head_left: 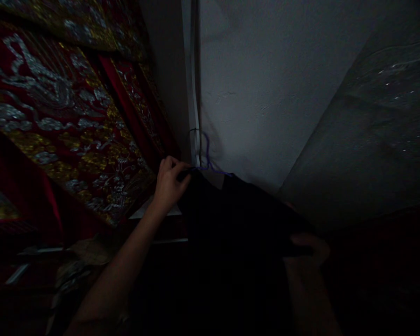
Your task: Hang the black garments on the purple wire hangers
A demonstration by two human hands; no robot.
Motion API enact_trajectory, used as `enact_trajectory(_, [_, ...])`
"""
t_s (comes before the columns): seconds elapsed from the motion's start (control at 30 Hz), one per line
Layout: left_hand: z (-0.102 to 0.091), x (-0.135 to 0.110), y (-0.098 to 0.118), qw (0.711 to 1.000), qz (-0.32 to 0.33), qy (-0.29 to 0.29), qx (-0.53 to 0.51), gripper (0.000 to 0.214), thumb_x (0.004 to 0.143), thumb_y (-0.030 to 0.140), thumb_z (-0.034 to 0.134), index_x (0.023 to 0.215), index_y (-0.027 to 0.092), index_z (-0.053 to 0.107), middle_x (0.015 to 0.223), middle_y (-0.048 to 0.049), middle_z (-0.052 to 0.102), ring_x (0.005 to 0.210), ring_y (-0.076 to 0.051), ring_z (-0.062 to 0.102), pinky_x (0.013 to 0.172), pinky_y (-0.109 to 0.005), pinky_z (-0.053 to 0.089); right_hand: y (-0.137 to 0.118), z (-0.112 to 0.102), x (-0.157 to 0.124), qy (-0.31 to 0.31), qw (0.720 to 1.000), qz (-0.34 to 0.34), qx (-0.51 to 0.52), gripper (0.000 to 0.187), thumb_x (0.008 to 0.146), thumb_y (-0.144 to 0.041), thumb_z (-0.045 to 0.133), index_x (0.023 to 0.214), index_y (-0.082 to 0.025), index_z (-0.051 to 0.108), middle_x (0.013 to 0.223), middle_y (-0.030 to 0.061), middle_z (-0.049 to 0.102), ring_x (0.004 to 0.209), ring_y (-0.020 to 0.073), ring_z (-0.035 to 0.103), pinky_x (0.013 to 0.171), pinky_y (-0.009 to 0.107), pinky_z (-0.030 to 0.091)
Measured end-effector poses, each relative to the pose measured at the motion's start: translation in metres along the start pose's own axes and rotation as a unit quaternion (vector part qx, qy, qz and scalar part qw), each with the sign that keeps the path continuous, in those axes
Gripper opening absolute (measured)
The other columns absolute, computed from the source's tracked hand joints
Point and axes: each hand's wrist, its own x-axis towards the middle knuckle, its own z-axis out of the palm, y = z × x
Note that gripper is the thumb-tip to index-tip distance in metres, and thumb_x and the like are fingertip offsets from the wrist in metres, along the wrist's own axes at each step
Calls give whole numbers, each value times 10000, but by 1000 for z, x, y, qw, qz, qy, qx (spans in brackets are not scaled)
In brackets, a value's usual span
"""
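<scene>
A black garment [231, 224] hangs on a purple hanger [207, 156] whose hook sits at a white strip on the wall. My left hand [170, 183] is closed, pinching the garment's upper left edge right beside the hanger. Lower right, my right hand [310, 247] is dim and closed on the garment's right side, its fingers partly hidden by the dark cloth.
Red cloth panels with gold and silver embroidery [63, 116] fill the left side. A pale wall [266, 84] rises behind the hanger. A grey glossy sheet [381, 140] slopes down on the right. Dim clutter lies at the lower left.
</scene>
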Motion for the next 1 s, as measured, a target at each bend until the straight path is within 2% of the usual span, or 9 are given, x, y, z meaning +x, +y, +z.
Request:
enact_trajectory(0.07, [1,-11,-5,999,-38,-10,-27,183,866,193,614,1027,201,701,852,-36,623,844,-208,585,797,-319,462,-13,17,-10,-156,984,32,74,632,688,-552,790,1253,-294,672,1344,72,642,1224,342,609,999,454,508])
enact_trajectory(0.17, [1,-31,-10,990,-74,-44,-115,196,903,218,535,1067,190,639,812,-9,625,728,-163,577,707,-267,440,-27,47,-2,-448,886,75,93,735,625,-497,882,1281,-241,671,1352,113,636,1248,320,596,1058,421,444])
enact_trajectory(0.23, [-1,-42,-8,983,-68,-61,-158,154,903,242,507,1012,190,602,859,-17,620,755,-158,571,701,-257,433,-25,64,13,-513,851,80,81,635,712,-493,831,1260,-210,682,1264,128,686,1192,301,635,1047,425,452])
enact_trajectory(0.37, [-11,-55,10,964,-73,-87,-242,97,874,277,490,913,203,539,795,5,558,701,-147,513,645,-246,407,5,84,50,-203,973,-31,-108,391,901,-435,658,1255,-270,659,1328,81,639,1314,247,525,1146,429,344])
enact_trajectory(0.43, [-16,-55,19,946,-93,-98,-295,138,875,339,513,900,205,531,766,11,529,684,-146,486,632,-245,397,24,88,65,-104,972,-78,-196,370,912,-455,632,1232,-272,662,1324,71,625,1341,248,479,1182,442,279])
enact_trajectory(0.57, [-26,-54,19,909,-116,-78,-392,334,870,533,585,878,202,546,796,-4,522,725,-153,481,655,-252,393,50,93,83,-235,954,-22,-185,343,955,-515,525,962,-223,704,980,62,694,997,231,635,960,398,472])
enact_trajectory(0.73, [-37,-60,13,866,-128,-90,-476,442,831,635,635,854,199,564,805,-10,543,713,-146,488,645,-255,385,50,100,94,-94,984,-78,-129,405,866,-568,643,1121,-257,596,1134,58,624,1031,212,593,899,332,477])
enact_trajectory(0.83, [-46,-63,25,853,-109,-139,-492,449,828,628,648,856,182,603,823,-34,595,731,-156,533,656,-263,402,42,101,96,-162,976,-72,-128,462,914,-604,551,1235,-272,578,1250,61,602,1147,225,559,958,335,449])
enact_trajectory(1.0, [-51,-59,34,849,-113,-172,-487,304,836,452,717,909,158,694,856,-55,671,797,-168,609,721,-261,442,44,93,97,-148,985,30,-89,385,851,-606,633,811,-223,621,701,-24,542,662,150,514,649,257,429])
